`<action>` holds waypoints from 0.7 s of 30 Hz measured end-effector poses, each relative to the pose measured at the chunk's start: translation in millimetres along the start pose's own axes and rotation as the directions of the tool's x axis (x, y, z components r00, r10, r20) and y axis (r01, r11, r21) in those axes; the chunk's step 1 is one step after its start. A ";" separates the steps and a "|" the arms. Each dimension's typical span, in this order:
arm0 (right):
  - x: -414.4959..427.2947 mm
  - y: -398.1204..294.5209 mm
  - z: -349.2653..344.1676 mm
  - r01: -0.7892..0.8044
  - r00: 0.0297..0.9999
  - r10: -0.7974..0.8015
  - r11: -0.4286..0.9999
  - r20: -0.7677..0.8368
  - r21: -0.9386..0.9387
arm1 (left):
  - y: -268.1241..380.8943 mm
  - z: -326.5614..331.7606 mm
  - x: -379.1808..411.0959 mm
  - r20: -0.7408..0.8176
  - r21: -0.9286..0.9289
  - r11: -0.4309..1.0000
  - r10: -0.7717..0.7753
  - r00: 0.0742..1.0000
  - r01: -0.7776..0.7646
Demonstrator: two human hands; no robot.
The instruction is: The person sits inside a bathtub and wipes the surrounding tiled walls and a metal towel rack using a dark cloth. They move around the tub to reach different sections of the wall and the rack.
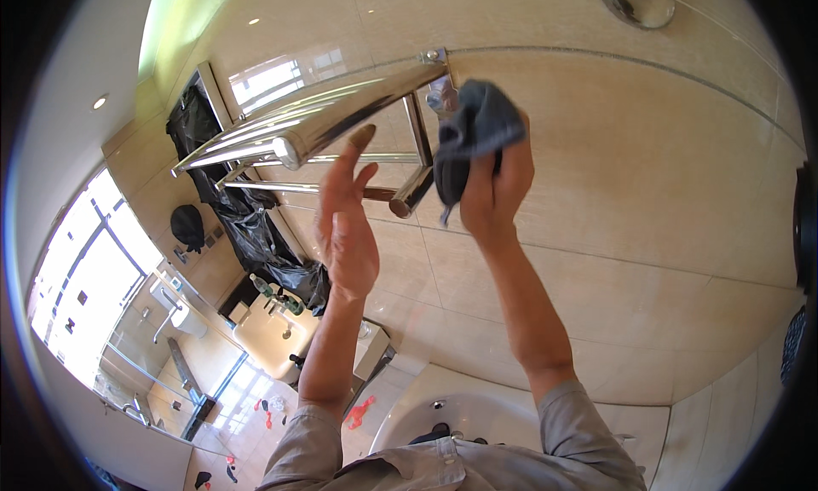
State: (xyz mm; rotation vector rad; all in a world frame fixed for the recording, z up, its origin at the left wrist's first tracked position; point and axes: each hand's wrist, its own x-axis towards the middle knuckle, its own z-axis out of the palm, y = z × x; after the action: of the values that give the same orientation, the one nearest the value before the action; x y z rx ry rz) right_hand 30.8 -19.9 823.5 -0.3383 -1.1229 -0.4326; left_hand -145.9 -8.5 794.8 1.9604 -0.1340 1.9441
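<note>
My right hand [495, 197] grips a bunched dark grey cloth [479, 124] close to the wall end of a chrome towel rack [358, 117]. Part of the rack's wall bracket is hidden behind the cloth. My left hand [348, 229] is raised just below the rack's thick side tube, fingers apart and holding nothing. Its fingertip overlaps the tube in the picture; whether it touches I cannot tell. Below the side tube, a lower chrome rail [307, 186] runs to a rounded end beside the cloth.
A white bathtub [409, 421] lies below me against the tiled wall [639, 184]. To the left are a washbasin [271, 338] with bottles, a mirror hung with black plastic [255, 229], and a glass shower screen. Red and black scraps [360, 412] lie about the floor.
</note>
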 end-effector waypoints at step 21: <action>59.6 14.7 57.1 0.590 0.731 -0.534 0.808 0.425 0.002 | -13.2 24.4 -6.7 -0.280 -0.114 0.967 0.190 0.941 -0.229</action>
State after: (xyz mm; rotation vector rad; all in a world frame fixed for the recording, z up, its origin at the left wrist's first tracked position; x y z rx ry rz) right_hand 14.9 10.0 900.2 -0.1971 -1.6193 -1.0221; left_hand -118.9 -5.6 786.3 1.6294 -0.4157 2.2450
